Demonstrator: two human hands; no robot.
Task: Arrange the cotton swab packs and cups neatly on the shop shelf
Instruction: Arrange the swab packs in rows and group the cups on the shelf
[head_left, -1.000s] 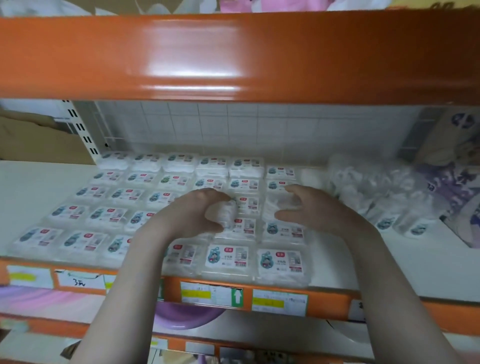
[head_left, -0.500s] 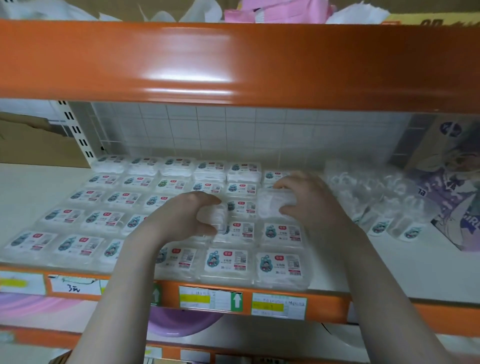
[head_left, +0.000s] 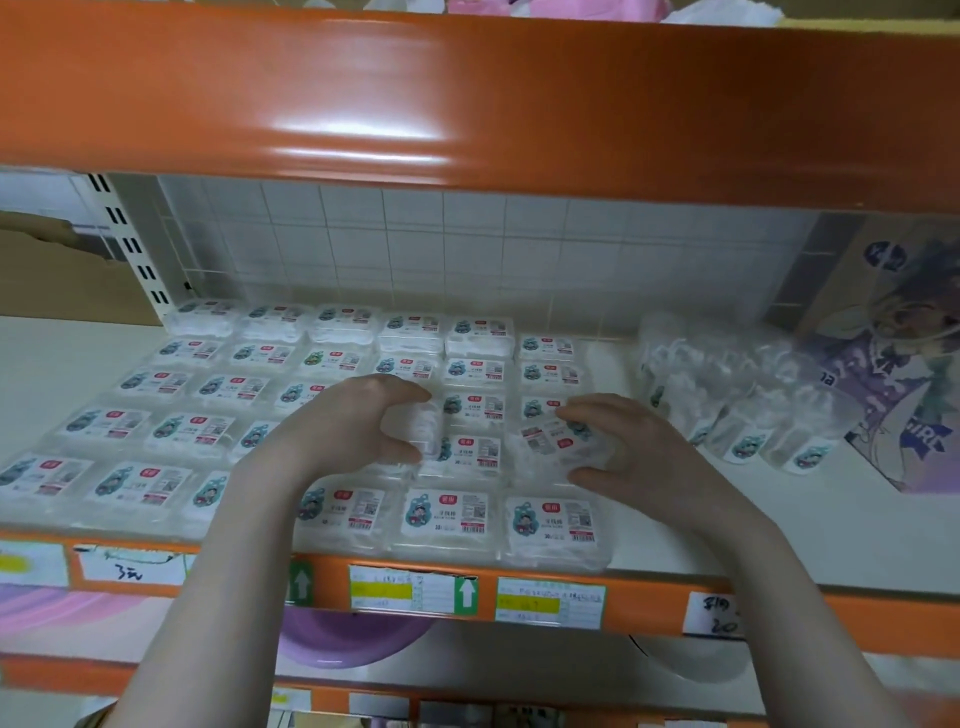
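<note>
The shelf (head_left: 779, 525) is wide and pale, with an orange front edge, and most of its left and middle part is covered by a grid of clear cotton swab packs (head_left: 208, 431) that runs from the back wall to the front edge. Toward the right back corner lies a loose heap of clear cups (head_left: 727, 395), several of them tipped on their sides; they are not yet in order. The biggest risk, in my judgement, is to the grid itself: both forearms reach over the front row, so a low wrist or elbow could push the front packs (head_left: 447, 519) over the front edge and they would fall. The right hand (head_left: 634, 457) has its fingers and thumb curled around 1 pack (head_left: 556, 441), which is tilted and turned compared with its neighbours, near the right side of the grid. If it is put down crooked it may rest on the edge of the pack under it and slide toward the cups. The left hand (head_left: 358, 421) is clamped on a smaller clear pack (head_left: 418, 428) that it holds on edge in the middle of the grid. This plastic looks smooth, so a weak pinch could let it slip and disturb the rows below.
</note>
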